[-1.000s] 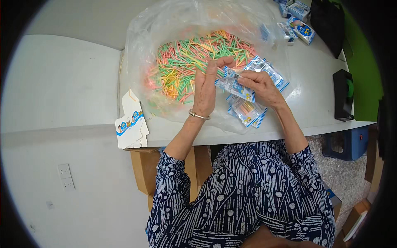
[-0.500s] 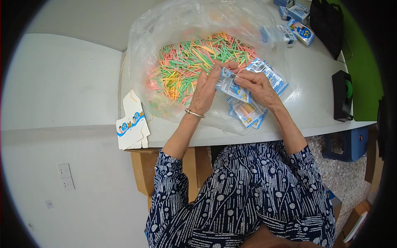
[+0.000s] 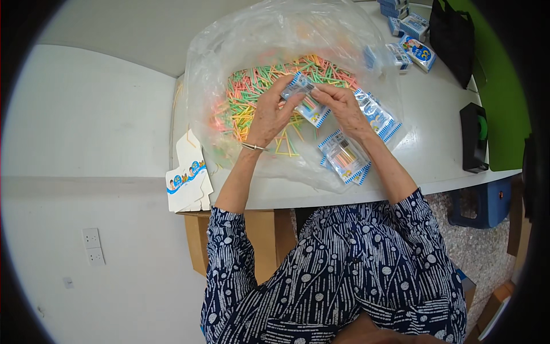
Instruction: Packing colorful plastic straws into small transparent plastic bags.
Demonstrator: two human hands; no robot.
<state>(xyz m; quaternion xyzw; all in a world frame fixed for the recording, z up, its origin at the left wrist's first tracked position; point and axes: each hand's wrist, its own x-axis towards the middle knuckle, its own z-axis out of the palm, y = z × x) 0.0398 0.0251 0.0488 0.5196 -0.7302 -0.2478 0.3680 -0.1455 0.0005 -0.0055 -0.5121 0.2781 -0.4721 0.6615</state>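
Observation:
A small clear packet point(image 3: 314, 115) with blue striped ends hangs tilted between my hands, colored sticks showing through its window. My left hand point(image 3: 269, 116) grips its upper left end between thumb and fingers. The fingers of my right hand point(image 3: 345, 110) pinch its upper right edge. Beneath both hands lies a heap of thin pink, green and yellow sticks point(image 3: 252, 86), inside a large open plastic bag point(image 3: 209, 63). Close to my right forearm rest a filled packet point(image 3: 345, 156) on top of others, and a second pile of packets point(image 3: 375, 116).
Flattened white and blue cartons point(image 3: 189, 180) lie at the table's left edge. Small blue and white boxes point(image 3: 413, 27) stand at the far right beside a black bag point(image 3: 452, 40). A black tape dispenser point(image 3: 473, 137) is at the right, above a blue stool point(image 3: 480, 203).
Both hands have lifted slightly up and left with the packet. Sticks that stuck out at my left fingers now show inside the packet, and my left thumb has shifted onto its side.

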